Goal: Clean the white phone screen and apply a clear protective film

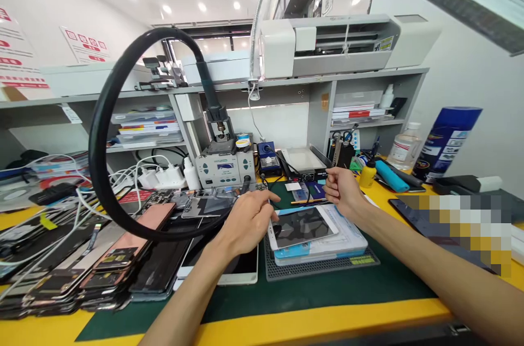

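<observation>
A white-framed phone or small tablet point(303, 227) with a dark, patchy reflective screen lies on a white and blue box point(352, 239). My left hand point(251, 220) is at its upper left corner, fingers apart, one fingertip at the frame edge. Beyond the device's right side, my right hand point(346, 193) is raised with its fingers pinched together. Whatever it pinches is hidden or too small to name. Under the box lies a grey perforated mat point(282, 270). Another white-framed tablet point(241, 264) is partly covered by my left forearm.
Stacked phone screens point(118, 258) crowd the left side. A thick black hose point(98, 117) loops up from the grey hot-air station point(223, 168). Behind my right hand are a flat heating plate point(305, 160) and a yellow bottle point(367, 174). A blue spray can point(446, 141) stands right.
</observation>
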`<state>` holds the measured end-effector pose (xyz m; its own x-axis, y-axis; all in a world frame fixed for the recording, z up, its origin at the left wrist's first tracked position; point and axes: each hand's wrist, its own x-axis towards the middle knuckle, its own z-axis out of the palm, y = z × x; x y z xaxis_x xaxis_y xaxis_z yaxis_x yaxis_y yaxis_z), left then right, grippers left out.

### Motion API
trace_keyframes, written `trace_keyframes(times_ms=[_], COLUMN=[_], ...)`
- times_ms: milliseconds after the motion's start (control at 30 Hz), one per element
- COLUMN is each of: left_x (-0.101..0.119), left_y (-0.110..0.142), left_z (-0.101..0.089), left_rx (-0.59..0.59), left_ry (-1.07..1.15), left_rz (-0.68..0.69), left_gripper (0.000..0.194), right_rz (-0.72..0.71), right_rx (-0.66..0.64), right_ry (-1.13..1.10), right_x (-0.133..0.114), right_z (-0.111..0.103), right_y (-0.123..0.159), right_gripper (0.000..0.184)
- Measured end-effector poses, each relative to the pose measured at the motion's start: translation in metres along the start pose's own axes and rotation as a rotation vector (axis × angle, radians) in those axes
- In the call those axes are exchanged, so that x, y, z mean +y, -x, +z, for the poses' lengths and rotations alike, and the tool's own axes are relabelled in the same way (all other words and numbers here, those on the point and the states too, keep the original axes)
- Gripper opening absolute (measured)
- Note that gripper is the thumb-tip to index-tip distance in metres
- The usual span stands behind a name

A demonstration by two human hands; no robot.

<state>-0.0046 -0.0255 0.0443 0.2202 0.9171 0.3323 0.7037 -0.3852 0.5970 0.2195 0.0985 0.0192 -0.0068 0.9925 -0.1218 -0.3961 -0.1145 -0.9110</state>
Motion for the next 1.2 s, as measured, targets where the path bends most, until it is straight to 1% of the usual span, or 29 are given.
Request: trace_keyframes(times_ms=[133, 267, 367, 467, 600, 667, 900, 1033, 1200], left_x=[-0.001, 0.003, 0.007, 0.011, 0.013, 0.012, 0.004, 0.003, 0.003], left_y=[0.000, 0.001, 0.001, 0.001, 0.001, 0.001, 0.001, -0.001, -0.002], left_z=[0.002, 0.002, 0.003, 0.006, 0.010, 0.010, 0.003, -0.001, -0.005], left_rx=[-0.060, -0.145, -0.202, -0.233, -0.250, -0.238, -0.174, -0.182, -0.185], left_ry=[0.163, 0.297, 0.319, 0.289, 0.252, 0.235, 0.127, 0.109, 0.079], left_rz=[-0.047, -0.092, -0.095, -0.089, -0.083, -0.083, -0.119, -0.094, -0.091], left_gripper=[0.038, 0.040, 0.041, 0.041, 0.041, 0.041, 0.043, 0.049, 0.051], right_rz=[0.019, -0.005, -0.029, -0.048, -0.065, -0.066, -0.076, -0.082, -0.083], right_rx=[0.000, -0.024, -0.034, -0.028, -0.029, -0.029, -0.047, -0.045, -0.035], right_ry=[0.000, 0.035, 0.069, 0.093, 0.114, 0.126, 0.159, 0.173, 0.191], right_x=[-0.001, 0.001, 0.004, 0.006, 0.007, 0.007, 0.006, 0.006, 0.008], right_z=[0.001, 0.002, 0.002, 0.003, 0.004, 0.004, 0.005, 0.006, 0.006], right_y=[0.002, 0.004, 0.005, 0.006, 0.008, 0.009, 0.013, 0.013, 0.012], right_gripper=[0.029, 0.030, 0.031, 0.031, 0.030, 0.031, 0.033, 0.033, 0.035])
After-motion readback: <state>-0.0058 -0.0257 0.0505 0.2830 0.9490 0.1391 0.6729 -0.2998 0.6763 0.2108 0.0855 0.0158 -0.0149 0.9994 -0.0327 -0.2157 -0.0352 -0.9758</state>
